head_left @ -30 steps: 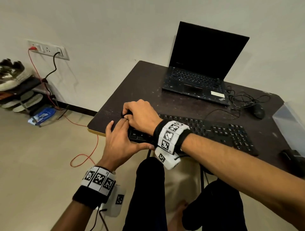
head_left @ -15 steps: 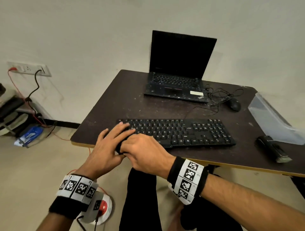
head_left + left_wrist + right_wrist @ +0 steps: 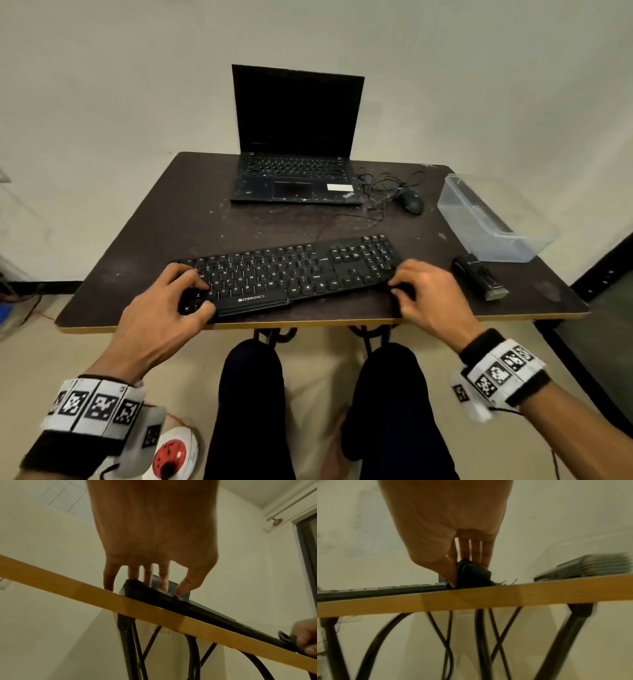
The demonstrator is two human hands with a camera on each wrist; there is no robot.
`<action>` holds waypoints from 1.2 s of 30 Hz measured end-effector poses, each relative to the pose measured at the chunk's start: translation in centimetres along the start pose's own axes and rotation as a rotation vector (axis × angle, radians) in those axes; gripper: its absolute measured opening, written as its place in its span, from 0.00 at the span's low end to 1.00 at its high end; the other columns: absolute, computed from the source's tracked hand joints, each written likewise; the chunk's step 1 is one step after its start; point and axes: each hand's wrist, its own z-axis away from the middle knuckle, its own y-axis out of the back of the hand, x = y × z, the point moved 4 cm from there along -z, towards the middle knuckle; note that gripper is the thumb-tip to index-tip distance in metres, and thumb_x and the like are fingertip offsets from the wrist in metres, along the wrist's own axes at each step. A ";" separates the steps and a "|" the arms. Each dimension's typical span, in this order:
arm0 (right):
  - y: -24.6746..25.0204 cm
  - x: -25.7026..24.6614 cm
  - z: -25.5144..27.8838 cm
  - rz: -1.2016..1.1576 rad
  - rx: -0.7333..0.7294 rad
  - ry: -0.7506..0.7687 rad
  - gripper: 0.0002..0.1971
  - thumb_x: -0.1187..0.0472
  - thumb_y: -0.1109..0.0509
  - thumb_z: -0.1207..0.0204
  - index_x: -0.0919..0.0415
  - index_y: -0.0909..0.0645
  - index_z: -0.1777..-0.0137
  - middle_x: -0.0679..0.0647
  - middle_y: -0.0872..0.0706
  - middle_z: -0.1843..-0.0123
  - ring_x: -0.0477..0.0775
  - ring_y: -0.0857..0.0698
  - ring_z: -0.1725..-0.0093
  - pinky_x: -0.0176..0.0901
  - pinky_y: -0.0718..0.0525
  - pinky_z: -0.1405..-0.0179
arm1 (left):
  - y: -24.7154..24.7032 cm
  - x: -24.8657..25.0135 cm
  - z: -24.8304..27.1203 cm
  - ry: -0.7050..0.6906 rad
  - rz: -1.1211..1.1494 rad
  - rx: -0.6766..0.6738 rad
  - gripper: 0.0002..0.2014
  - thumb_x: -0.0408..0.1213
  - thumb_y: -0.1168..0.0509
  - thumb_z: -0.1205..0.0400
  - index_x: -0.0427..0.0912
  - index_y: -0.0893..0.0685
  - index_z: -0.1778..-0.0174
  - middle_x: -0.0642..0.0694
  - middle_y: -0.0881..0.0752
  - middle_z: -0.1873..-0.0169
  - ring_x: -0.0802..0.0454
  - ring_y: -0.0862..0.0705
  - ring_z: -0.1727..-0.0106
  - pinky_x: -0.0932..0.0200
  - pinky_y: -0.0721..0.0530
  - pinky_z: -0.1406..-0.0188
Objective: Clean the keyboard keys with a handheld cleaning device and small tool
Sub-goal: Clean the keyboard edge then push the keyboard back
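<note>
- my left hand has its fingers curled onto the left end of the keyboard
- my right hand pinches a small black tool at the keyboard's right end
- keyboard sits near the table's front edge, laptop behind it

Bare table lies open between keyboard and laptop; cables and tub crowd the right.

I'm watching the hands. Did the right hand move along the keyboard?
Yes. The right hand went from the keyboard's left end, beside the left hand, to its right end.
</note>
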 end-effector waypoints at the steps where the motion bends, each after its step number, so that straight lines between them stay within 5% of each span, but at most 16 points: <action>1: 0.6 1.9 0.3 0.031 0.007 -0.094 0.08 0.67 0.18 0.30 0.56 0.07 0.52 0.49 0.08 0.50 0.59 0.08 0.50 0.51 0.09 0.48 | 0.0 -0.1 0.0 0.003 0.002 -0.003 0.16 0.59 0.38 0.26 0.57 0.18 0.48 0.66 0.25 0.37 0.48 0.15 0.49 0.48 0.23 0.53; 4: 2.1 5.6 1.4 0.116 0.019 -0.295 0.09 0.65 0.19 0.26 0.57 0.05 0.47 0.53 0.07 0.48 0.63 0.08 0.48 0.54 0.10 0.46 | 0.0 -0.2 0.0 0.001 0.014 -0.005 0.17 0.59 0.38 0.27 0.57 0.18 0.47 0.66 0.25 0.37 0.47 0.16 0.48 0.45 0.21 0.51; 9: 5.2 7.4 1.8 0.161 0.179 -0.411 0.11 0.68 0.19 0.27 0.61 0.05 0.45 0.58 0.05 0.47 0.68 0.08 0.47 0.57 0.12 0.46 | -0.2 -0.3 0.2 0.003 0.070 0.016 0.19 0.62 0.41 0.29 0.58 0.18 0.48 0.67 0.24 0.34 0.50 0.17 0.42 0.40 0.16 0.45; 14: 4.0 6.7 2.0 0.341 -0.054 -0.409 0.24 0.62 0.17 0.33 0.65 0.09 0.35 0.63 0.11 0.35 0.69 0.15 0.34 0.66 0.19 0.30 | -0.4 -0.8 0.2 0.042 0.169 0.083 0.19 0.57 0.36 0.28 0.56 0.15 0.45 0.60 0.25 0.27 0.51 0.19 0.36 0.43 0.19 0.41; 18: 4.0 3.1 -0.3 0.023 0.040 -0.394 0.24 0.55 0.20 0.21 0.60 0.13 0.26 0.58 0.11 0.30 0.62 0.13 0.31 0.55 0.18 0.32 | -0.2 -1.6 0.3 0.163 0.100 0.130 0.37 0.67 0.39 0.31 0.48 0.17 0.30 0.50 0.24 0.27 0.45 0.18 0.36 0.40 0.18 0.37; 21: 1.9 2.4 -3.2 -0.146 -0.147 -0.547 0.28 0.42 0.26 0.15 0.59 0.17 0.22 0.59 0.09 0.30 0.63 0.13 0.28 0.52 0.18 0.31 | 0.6 -1.8 -0.3 0.276 0.030 0.085 0.46 0.67 0.38 0.33 0.40 0.20 0.23 0.37 0.21 0.29 0.34 0.20 0.30 0.34 0.21 0.32; 24: -0.5 2.1 -4.8 -0.165 -0.301 -0.609 0.25 0.41 0.31 0.11 0.62 0.14 0.30 0.60 0.08 0.35 0.66 0.13 0.29 0.52 0.18 0.33 | 1.1 -2.2 -1.5 0.357 0.097 -0.022 0.45 0.68 0.34 0.34 0.43 0.17 0.24 0.36 0.17 0.34 0.34 0.15 0.35 0.35 0.17 0.33; 29: -2.4 3.7 -5.9 -0.094 -0.305 -0.622 0.15 0.45 0.30 0.14 0.58 0.12 0.48 0.58 0.09 0.47 0.64 0.11 0.42 0.50 0.18 0.46 | 1.9 -1.8 -4.9 0.390 0.351 -0.190 0.21 0.54 0.22 0.28 0.54 0.14 0.41 0.46 0.07 0.49 0.44 0.07 0.50 0.40 0.12 0.39; 33: -2.0 5.6 -8.3 -0.124 -0.335 -0.694 0.16 0.48 0.29 0.14 0.62 0.13 0.51 0.55 0.12 0.55 0.64 0.12 0.46 0.47 0.24 0.50 | 1.0 -1.5 -10.0 0.376 0.431 -0.226 0.28 0.55 0.28 0.38 0.42 0.09 0.45 0.44 0.05 0.50 0.42 0.08 0.45 0.40 0.15 0.30; 36: -2.1 6.9 -11.2 -0.152 -0.360 -0.727 0.16 0.49 0.29 0.15 0.64 0.14 0.48 0.60 0.10 0.48 0.66 0.12 0.41 0.48 0.22 0.48 | -0.3 -1.3 -14.4 0.355 0.466 -0.198 0.25 0.54 0.29 0.36 0.37 0.07 0.52 0.40 0.05 0.53 0.38 0.08 0.44 0.36 0.16 0.30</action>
